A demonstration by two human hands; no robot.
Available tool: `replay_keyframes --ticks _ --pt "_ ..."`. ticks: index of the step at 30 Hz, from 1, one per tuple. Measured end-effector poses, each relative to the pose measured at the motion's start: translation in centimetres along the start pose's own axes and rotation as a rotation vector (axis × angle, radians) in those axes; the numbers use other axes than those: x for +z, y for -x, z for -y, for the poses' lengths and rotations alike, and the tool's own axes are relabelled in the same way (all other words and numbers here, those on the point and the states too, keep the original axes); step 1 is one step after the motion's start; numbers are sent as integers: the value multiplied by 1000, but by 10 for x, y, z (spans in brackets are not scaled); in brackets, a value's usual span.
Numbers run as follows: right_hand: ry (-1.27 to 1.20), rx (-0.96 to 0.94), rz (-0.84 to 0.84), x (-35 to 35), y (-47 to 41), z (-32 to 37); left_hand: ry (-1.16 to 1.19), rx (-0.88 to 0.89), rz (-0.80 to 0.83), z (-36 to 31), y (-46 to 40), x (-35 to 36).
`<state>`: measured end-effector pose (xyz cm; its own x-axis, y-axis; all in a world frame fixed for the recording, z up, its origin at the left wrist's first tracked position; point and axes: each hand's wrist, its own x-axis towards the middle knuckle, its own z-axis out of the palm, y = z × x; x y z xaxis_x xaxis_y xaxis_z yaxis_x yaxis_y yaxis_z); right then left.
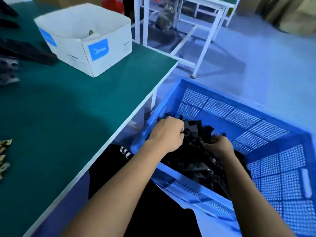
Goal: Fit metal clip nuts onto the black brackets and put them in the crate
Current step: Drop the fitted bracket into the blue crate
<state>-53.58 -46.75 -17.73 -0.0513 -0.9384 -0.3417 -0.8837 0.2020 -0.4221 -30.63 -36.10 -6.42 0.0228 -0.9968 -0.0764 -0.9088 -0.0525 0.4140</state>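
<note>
Fingers of both hands are down in the crate, curled into the heap of brackets. Left hand grips a bracket at the top of the heap; right hand grips another just beside it, fingertips hidden under the knuckles. Small metal clip nuts show on several brackets below the fingers, so these look fitted. My guess is a batch is being set down or settled. Risk: brackets are tangled, so pulling the fingers out could drag one over the rim, or knock a clip loose. Left of the fingers, loose clip nuts lie on the counter; beyond them a white box and more black parts.
</note>
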Motion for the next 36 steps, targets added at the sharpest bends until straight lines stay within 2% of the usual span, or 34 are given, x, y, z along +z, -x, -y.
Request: replay_keyframes --ticks 3,6,10,14,21,26,29,33,36 --pt "-122 23 -128 0 -1 16 25 -16 -17 6 -3 -2" --pt "-189 -81 -207 -7 5 58 64 -4 -107 7 -7 -16" --pt "-216 -281 -281 -21 29 134 129 22 -323 11 -8 -58" --pt "-246 -578 -300 -29 71 214 253 -11 -541 31 6 -111" --pt "-138 -1063 -155 11 177 337 319 -235 -850 113 88 -171" --pt "28 -1372 47 64 264 403 256 -424 -1118 176 185 -183" --pt "83 -1546 82 94 314 433 228 -579 -1263 208 243 -180" --pt "91 -1644 216 130 376 461 125 -788 -1350 249 315 -176" --pt "119 -1721 206 162 412 476 70 -938 -1440 275 358 -168"
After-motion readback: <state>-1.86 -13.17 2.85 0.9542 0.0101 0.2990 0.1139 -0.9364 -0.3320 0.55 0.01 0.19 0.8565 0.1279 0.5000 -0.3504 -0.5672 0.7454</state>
